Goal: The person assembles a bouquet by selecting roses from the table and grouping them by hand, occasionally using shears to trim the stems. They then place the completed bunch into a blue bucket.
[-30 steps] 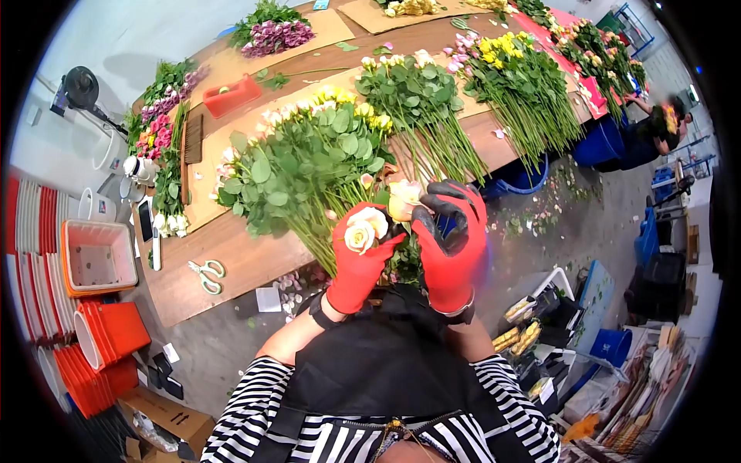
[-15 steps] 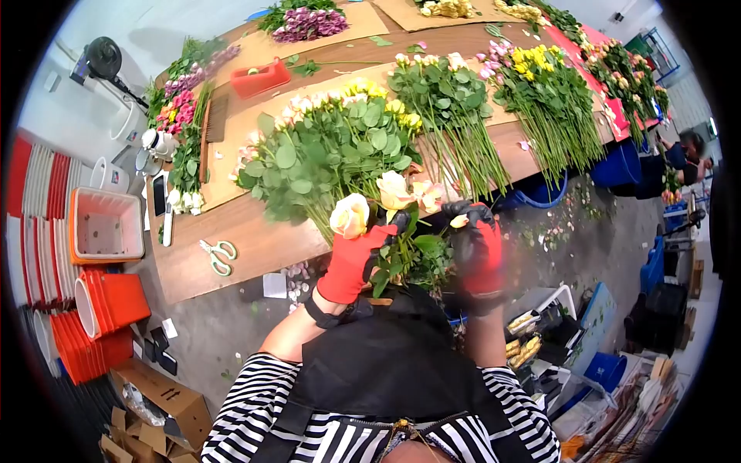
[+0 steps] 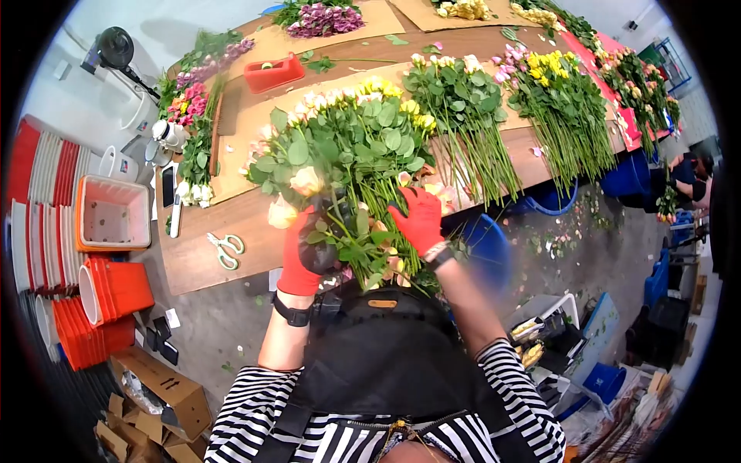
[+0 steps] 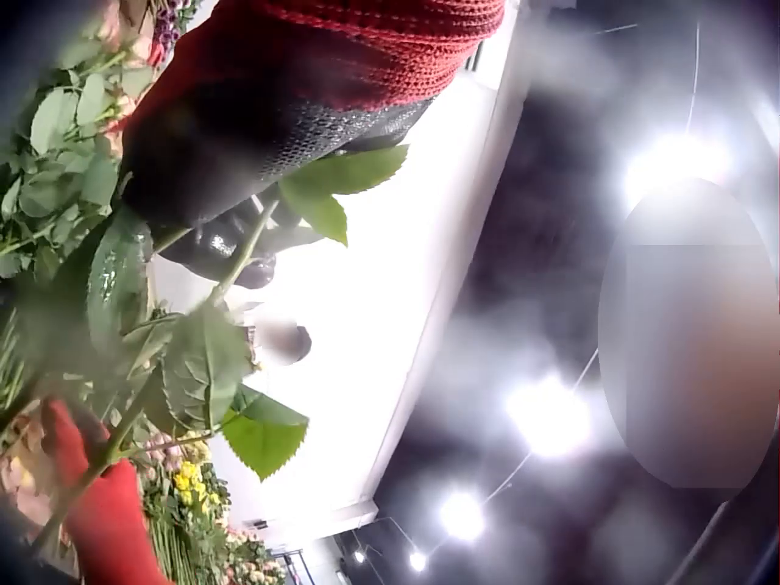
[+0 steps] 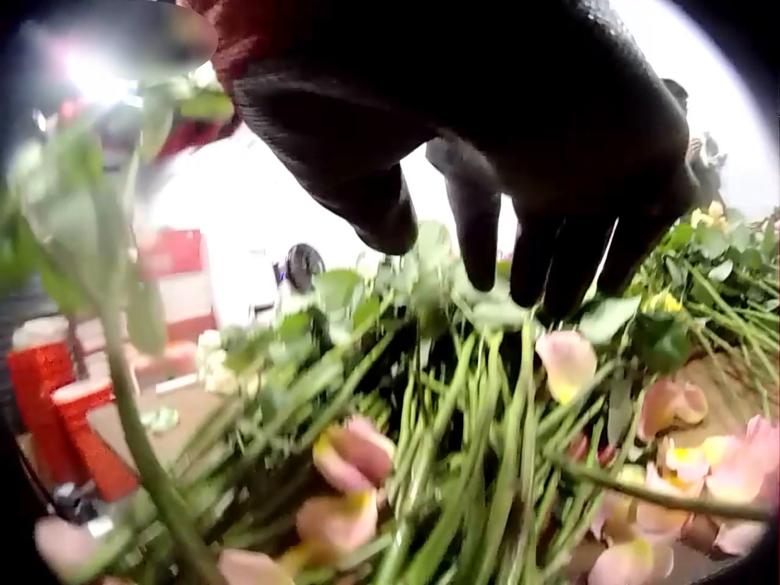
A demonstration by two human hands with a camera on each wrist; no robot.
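My left hand, in a red glove with a black palm, grips rose stems. Two pale peach roses show at its upper left, and leafy stems trail to its right. In the left wrist view a leafy stem runs out from the curled black fingers. Over the stem ends of a big pile of pink and yellow roses, my right hand reaches down with nothing in it. The right wrist view shows its fingers spread and pointing down above green stems. Loose pink petals lie among these stems.
Green-handled scissors lie on the wooden table at the left. More rose bunches lie to the right. A red tray sits farther back. Blue buckets stand below the table edge. Orange crates are stacked at the left.
My left hand has moved left with the roses. The right hand let go of a loose petal it pinched, and came inward over the pile's stems. The view has shifted slightly.
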